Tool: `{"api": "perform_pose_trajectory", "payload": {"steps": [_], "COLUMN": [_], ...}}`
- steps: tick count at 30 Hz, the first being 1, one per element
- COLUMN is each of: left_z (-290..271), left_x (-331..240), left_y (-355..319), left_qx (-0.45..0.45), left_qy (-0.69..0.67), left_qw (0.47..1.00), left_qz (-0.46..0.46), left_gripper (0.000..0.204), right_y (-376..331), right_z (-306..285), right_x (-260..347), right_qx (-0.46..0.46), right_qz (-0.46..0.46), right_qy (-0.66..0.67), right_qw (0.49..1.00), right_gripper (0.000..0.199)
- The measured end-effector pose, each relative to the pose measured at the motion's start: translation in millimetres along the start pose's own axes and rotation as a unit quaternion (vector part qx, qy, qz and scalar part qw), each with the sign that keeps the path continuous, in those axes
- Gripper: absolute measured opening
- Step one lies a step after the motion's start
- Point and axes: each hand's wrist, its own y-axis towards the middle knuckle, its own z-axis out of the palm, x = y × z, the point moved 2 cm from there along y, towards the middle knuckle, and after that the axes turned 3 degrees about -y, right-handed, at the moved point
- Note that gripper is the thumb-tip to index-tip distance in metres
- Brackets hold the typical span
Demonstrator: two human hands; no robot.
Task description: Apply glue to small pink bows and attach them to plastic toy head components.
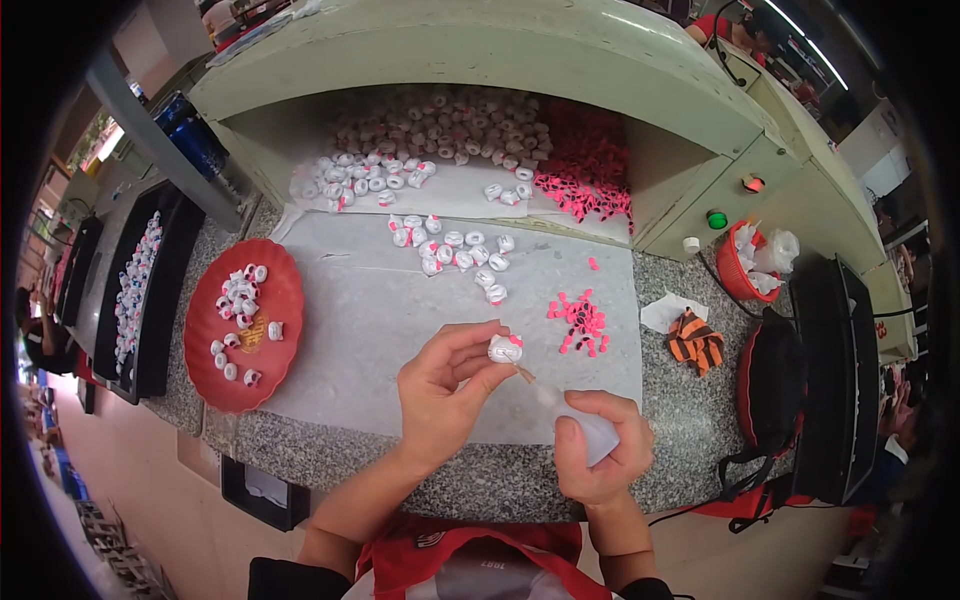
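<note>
Between the thumb and fingers of my left hand (445, 392) is a small white figure piece (506, 349) with a pink patch on it. My right hand (612, 450) grips a translucent squeeze bottle (590, 432), tilted so its thin nozzle points up and left. The nozzle tip is close to the underside of the white piece; whether they touch I cannot tell. Just beyond my right hand lies a loose scatter of small pink and dark pieces (582, 322). Farther off, a group of similar white pieces (462, 250) rests on the grey-white sheet (350, 320) covering the worktop.
A pale green booth (480, 50) stands behind, heaped with white pieces (440, 125) and pink pieces (590, 180). Left is a red scalloped tray (205, 365) with several white pieces. Right are a striped cloth (695, 342), a red basket (735, 275) and a black bag (768, 390).
</note>
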Motion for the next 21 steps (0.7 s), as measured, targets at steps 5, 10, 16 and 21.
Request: {"api": "perform_pose_trajectory", "payload": {"steps": [5, 10, 16, 21], "left_z": [1.4, 0.3, 0.7, -1.8], "left_x": [-1.8, 0.0, -2.5, -1.9], "left_y": [0.9, 0.3, -0.3, 0.6], "left_qx": [-0.015, -0.008, 0.001, -0.019], "left_qy": [-0.005, 0.021, 0.103, 0.126], "left_qw": [1.0, 0.999, 0.993, 0.989], "left_qz": [0.003, 0.028, 0.054, 0.071], "left_gripper": [0.03, 0.031, 0.031, 0.031], "right_y": [0.4, 1.0, 4.6, 7.9], "right_z": [-0.3, 0.3, 0.8, 0.2], "right_x": [-2.5, -3.4, -0.7, -1.9], "right_qx": [0.002, 0.002, 0.025, 0.028], "right_qz": [0.007, -0.001, -0.016, -0.063], "right_qy": [0.003, -0.003, 0.003, 0.024], "right_qw": [1.0, 1.0, 1.0, 0.997], "right_gripper": [0.017, 0.017, 0.018, 0.02]}}
